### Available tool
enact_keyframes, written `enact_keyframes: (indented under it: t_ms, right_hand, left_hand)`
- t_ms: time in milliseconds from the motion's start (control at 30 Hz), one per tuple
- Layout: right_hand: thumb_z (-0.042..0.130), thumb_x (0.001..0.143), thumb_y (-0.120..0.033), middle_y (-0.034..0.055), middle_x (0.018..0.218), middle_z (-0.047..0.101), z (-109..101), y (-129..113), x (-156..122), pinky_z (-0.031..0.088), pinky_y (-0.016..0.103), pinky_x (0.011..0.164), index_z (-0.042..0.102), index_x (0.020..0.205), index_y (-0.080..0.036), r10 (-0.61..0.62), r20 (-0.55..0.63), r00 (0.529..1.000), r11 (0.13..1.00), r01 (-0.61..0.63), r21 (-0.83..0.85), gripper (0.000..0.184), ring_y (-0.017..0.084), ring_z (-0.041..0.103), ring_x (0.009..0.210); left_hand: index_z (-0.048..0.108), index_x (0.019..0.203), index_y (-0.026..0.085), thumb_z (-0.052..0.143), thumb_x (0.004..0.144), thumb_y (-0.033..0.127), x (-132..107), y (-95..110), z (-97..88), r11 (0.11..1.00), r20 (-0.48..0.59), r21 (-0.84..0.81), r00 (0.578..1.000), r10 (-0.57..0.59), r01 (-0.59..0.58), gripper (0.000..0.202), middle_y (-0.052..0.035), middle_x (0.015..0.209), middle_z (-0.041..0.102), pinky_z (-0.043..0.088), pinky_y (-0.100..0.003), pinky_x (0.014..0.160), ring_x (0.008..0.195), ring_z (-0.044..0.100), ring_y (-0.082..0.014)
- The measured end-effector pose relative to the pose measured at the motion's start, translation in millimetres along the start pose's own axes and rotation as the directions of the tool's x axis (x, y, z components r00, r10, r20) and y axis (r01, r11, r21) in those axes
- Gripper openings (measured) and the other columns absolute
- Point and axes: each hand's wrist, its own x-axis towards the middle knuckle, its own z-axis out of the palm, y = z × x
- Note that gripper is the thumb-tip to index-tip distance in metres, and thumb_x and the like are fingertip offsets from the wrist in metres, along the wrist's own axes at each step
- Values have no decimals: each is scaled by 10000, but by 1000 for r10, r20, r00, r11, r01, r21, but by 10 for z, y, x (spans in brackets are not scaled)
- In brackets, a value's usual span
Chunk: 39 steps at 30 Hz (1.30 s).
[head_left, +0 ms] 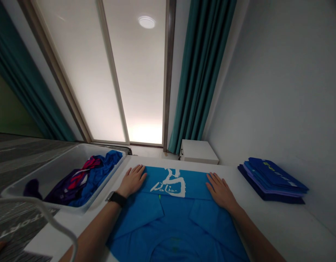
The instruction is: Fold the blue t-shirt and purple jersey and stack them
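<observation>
Head view, looking down over a white table set against a frosted window, with teal curtains at either side. Spread flat at the near centre of the table: a bright blue shirt, sleeves turned inward, white lettering on its far folded band.

Left hand, black watch at the wrist, laid palm down on the far left edge of the shirt. Right hand laid palm down on the far right edge. Grip of both wide and flat, holding nothing, only pressing, probably to pin the fold and smooth the cloth.

Just beside the table on the left, a white tub heaped with loose blue and purple clothes. Far right on the table, well apart from the hands, a neat stack of folded blue garments by the wall, likely set clear of the working area. Beyond the table's far edge, a small white cabinet.
</observation>
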Motion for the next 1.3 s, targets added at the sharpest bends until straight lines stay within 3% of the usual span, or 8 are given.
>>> enact_keyframes:
  t_ms: [267,567,700,800,900,1033,1167,1300]
  right_hand:
    - [190,968,-462,62,1553,315,45,49,13,140,472,1178,366,1473,-169,-2,-27,1000,996,4,86,610,218,200,1453]
    - [188,960,-369,124,1422,490,16,288,218,284,424,1119,428,1424,-132,63,-105,992,965,-34,261,573,255,386,1344]
    - [310,929,-301,152,1255,587,-139,362,411,330,405,1045,539,1327,-131,19,-37,999,979,-11,206,489,274,491,1192]
    - [450,866,-287,137,1118,634,-271,396,573,363,379,984,670,1106,-145,-3,27,1000,977,-2,215,355,269,532,1091]
    - [507,823,-270,112,999,664,-397,418,694,412,334,893,689,932,-143,-19,114,993,962,-13,271,247,238,570,980]
    - [451,867,-287,78,892,688,-522,422,729,458,273,724,655,969,-127,-27,227,973,915,-67,398,278,182,602,802]
    - [497,846,-312,81,931,703,-607,411,678,469,260,703,649,1044,-124,-34,317,948,857,-136,498,313,171,619,800]
    - [600,766,-386,56,817,717,-684,432,654,475,262,665,695,846,-143,-76,445,893,821,-197,536,274,184,629,761]
  left_hand:
    - [606,1256,148,336,906,239,411,-396,-145,989,42,-80,991,130,-126,451,-137,1255,614,414,-393,1016,1171,558,-268]
    - [722,1042,192,409,843,297,661,-513,-180,967,81,-169,975,206,-190,386,-113,1052,680,434,-345,979,1043,603,-258]
    - [726,1010,190,435,814,308,691,-516,-212,970,103,-185,978,180,-159,370,-120,1023,676,435,-356,966,1017,606,-265]
    - [727,934,198,500,753,319,721,-525,-259,971,139,-199,977,160,-131,315,-102,964,679,449,-346,931,970,617,-264]
    - [706,833,200,532,711,336,744,-547,-311,969,189,-229,972,140,-95,252,-78,901,686,474,-327,861,880,635,-247]
    - [670,866,196,503,734,412,743,-577,-339,953,244,-300,964,110,-33,303,-52,838,699,493,-309,785,841,646,-240]
    - [661,964,179,496,731,452,714,-608,-340,923,304,-384,947,107,19,395,-48,900,721,499,-300,809,900,653,-241]
    - [677,962,178,545,685,438,692,-654,-368,902,381,-426,917,118,61,402,-33,905,732,510,-281,791,869,666,-231]
